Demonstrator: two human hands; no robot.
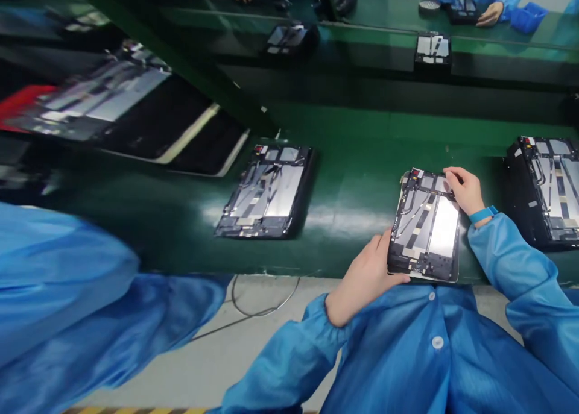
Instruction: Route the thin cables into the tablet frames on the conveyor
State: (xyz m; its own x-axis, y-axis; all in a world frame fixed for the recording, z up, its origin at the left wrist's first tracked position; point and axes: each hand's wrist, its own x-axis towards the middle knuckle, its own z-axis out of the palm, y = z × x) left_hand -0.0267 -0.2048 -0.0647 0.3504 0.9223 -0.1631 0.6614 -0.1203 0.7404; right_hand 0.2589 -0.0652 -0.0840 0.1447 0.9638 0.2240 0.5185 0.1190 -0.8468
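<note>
An opened tablet (423, 221), its inner parts and silvery battery panels bare, lies at the bench's front edge before me, a pale panel showing under its rim. My left hand (368, 275) grips its lower left side, thumb along the near edge and fingers partly hidden at the side. At the upper right corner my right hand (468, 191) is closed, thumb and forefinger bent onto the tablet's edge. Whether those fingertips also pinch some small part is too small to tell.
A stack of opened tablets (558, 191) stands on the right, another stack (265, 191) to the left, both on the green bench (348, 203). A green post (217, 82) slants at the left. A co-worker's blue sleeve (58, 269) is at far left. People work across the bench.
</note>
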